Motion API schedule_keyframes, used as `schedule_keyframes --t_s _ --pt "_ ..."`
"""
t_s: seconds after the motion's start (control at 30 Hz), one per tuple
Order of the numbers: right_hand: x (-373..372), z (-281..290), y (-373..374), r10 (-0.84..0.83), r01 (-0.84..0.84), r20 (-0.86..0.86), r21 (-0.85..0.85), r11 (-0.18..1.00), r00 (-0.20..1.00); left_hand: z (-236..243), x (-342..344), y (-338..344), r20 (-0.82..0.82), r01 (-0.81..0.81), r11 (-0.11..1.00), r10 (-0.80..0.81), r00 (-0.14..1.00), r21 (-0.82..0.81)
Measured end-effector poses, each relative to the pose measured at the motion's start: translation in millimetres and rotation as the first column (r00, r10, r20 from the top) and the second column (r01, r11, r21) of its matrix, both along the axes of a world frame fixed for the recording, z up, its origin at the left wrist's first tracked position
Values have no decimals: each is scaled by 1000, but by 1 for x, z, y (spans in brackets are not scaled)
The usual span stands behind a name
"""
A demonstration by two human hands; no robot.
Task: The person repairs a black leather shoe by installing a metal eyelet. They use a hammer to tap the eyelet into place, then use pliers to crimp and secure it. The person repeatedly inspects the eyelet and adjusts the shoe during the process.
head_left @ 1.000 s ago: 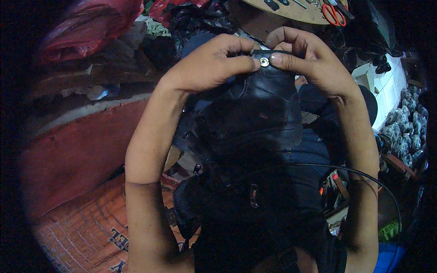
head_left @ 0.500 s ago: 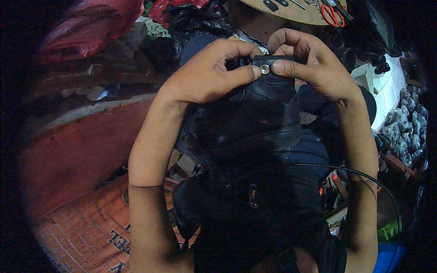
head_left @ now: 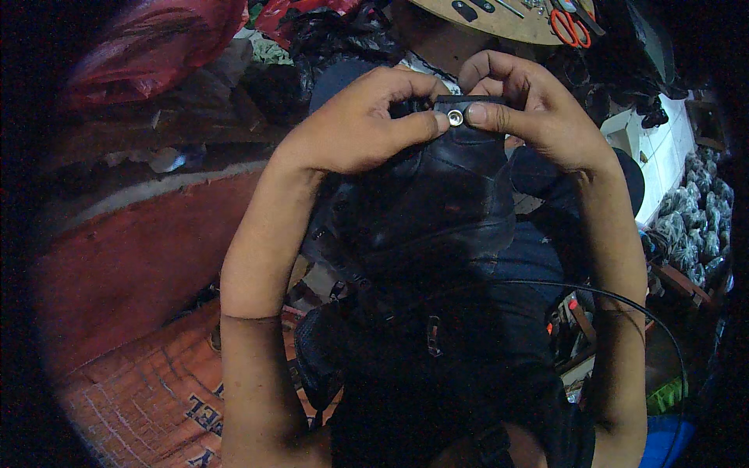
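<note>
A black leather bag hangs from both my hands in front of my lap, its upper edge held up away from me. Close to that edge sits a round metal snap button. My left hand pinches the edge just left of the snap, thumb on the near face and fingers behind. On the other side of the snap, my right hand grips the edge the same way, its index finger bent above it. The fingertips behind the leather are hidden.
Beyond my hands stands a round wooden work surface with orange-handled scissors and small black pieces on it. Red plastic bags lie at the far left. Several plastic-wrapped dark items are stacked at the right. A black cable crosses my right forearm.
The bag and both hands stay almost in place, with the same grip. The snap is tilted very slightly, and the surroundings have shifted a little in view.
</note>
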State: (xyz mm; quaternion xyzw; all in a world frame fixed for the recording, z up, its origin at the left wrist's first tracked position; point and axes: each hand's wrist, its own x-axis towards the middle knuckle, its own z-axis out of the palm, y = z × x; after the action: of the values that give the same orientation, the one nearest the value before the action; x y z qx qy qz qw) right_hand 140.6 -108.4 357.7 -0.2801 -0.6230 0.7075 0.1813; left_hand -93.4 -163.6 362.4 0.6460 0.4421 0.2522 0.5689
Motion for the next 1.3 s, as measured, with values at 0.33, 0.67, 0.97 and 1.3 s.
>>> schedule_keyframes --t_s 0.33,0.67,0.97,1.3 --pt "2 -4 1 -3 3 -4 9 1000 1000 -2 2 0 35 -15 1000 15 999 14" --pt "5 1 2 27 -27 -7 -29 999 1000 -5 4 -2 79 -66 998 67 995 -6" --pt "3 1 3 18 -18 5 -11 1000 1000 -10 2 -2 104 -95 994 100 989 -51" --pt "-2 -6 -2 -33 33 -12 19 999 999 -8 0 0 76 -55 998 56 996 -16"
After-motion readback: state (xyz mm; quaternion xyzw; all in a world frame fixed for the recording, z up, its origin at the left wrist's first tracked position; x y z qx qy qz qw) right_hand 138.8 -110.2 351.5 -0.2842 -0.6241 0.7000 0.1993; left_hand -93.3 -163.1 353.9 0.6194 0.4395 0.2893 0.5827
